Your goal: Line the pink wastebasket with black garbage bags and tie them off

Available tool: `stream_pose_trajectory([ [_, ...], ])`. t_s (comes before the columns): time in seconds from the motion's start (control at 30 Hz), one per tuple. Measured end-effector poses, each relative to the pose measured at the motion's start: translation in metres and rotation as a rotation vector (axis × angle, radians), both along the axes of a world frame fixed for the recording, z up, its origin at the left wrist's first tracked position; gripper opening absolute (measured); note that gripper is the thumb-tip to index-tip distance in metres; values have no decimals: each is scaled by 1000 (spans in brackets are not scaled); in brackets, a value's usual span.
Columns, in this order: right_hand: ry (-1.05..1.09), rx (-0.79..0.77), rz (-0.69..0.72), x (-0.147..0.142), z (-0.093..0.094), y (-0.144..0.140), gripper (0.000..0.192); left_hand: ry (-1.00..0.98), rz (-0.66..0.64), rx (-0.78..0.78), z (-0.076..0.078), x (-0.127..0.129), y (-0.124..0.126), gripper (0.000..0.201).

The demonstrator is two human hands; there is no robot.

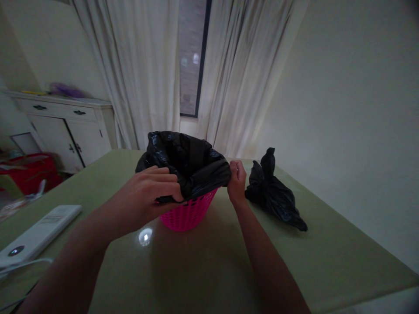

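Observation:
A pink basket with small holes in its wall stands on the green tabletop, tilted slightly. A black garbage bag lines it and is folded outward over the rim. My left hand grips the bag at the near left of the rim, fingers over the fold and thumb below. At the right side of the rim, my right hand pinches the edge of the same bag. The far side of the basket is hidden under the plastic.
A tied black plastic bag lies to the right on the table. At the left is a white power strip with a cable. Behind stand a white cabinet, a red bag and pale curtains.

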State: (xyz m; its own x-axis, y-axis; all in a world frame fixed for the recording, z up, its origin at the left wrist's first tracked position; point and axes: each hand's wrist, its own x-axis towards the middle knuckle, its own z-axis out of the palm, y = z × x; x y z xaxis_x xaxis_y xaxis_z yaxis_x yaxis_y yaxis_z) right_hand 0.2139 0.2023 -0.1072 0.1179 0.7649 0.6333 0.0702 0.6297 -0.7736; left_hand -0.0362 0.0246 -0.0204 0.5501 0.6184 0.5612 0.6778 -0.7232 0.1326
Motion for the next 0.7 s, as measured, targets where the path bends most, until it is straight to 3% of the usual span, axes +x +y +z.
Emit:
stream_pose_trajectory([
  [0.17, -74, 63, 23, 0, -7, 6, 52, 3, -20, 1, -1, 1, -1, 17],
  [0.5, -200, 41, 69, 3, -19, 13, 49, 16, 30, -14, -4, 2, 0, 23],
  [0.7, -259, 16, 94, 1, -29, 20, 49, 150, 71, 158, -5, 4, -1, 13],
])
